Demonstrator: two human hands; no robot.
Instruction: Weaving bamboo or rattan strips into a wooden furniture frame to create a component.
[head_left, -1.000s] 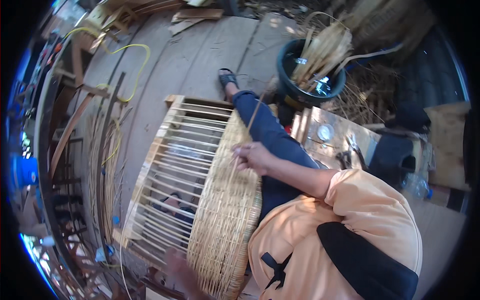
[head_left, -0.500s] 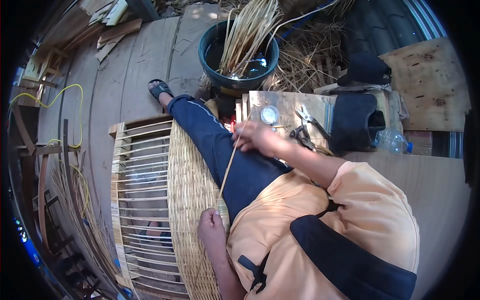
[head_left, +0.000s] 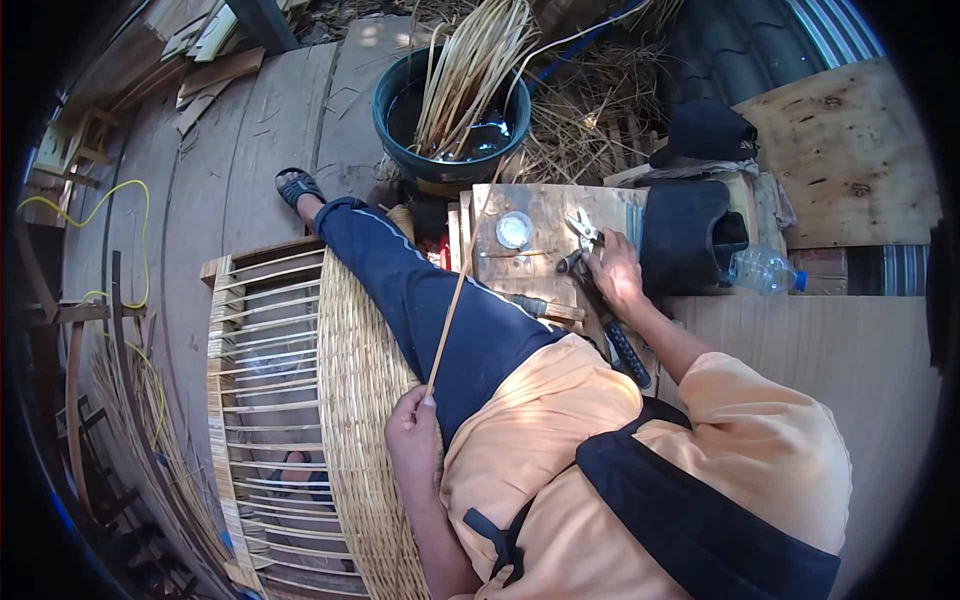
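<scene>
At the right edge of the weave: the left hand (head_left: 411, 430) is seen with its thumb up, and the cane strip (head_left: 452, 320) is pinched between thumb and fingers near its lower end.
Cane strip: it is slanted up and to the right from the pinch, across the dark trouser leg (head_left: 385, 265), with its far end extended over the left part of the low wooden bench (head_left: 545, 275).
Woven panel (head_left: 355, 370): it is placed along the left side of the trouser leg; its right part is closely woven, while its left part is crossed by spaced bars (head_left: 275, 365) and bounded by a pale wooden rail (head_left: 220, 400).
Right hand (head_left: 615, 270): it is lowered to the bench, with the fingers at the cutters (head_left: 582, 228); whether these are gripped or only touched cannot be told.
Bench top: a dark-handled tool (head_left: 624, 350) is laid just below the right hand, and a round white container (head_left: 514, 231) is set to the left of the cutters.
Bucket (head_left: 445, 174): it is stood beyond the bench, and a bundle of cane (head_left: 470, 80) is held upright in it, leaning.
Bottle (head_left: 762, 271): it is laid on its side, right of the bench.
</scene>
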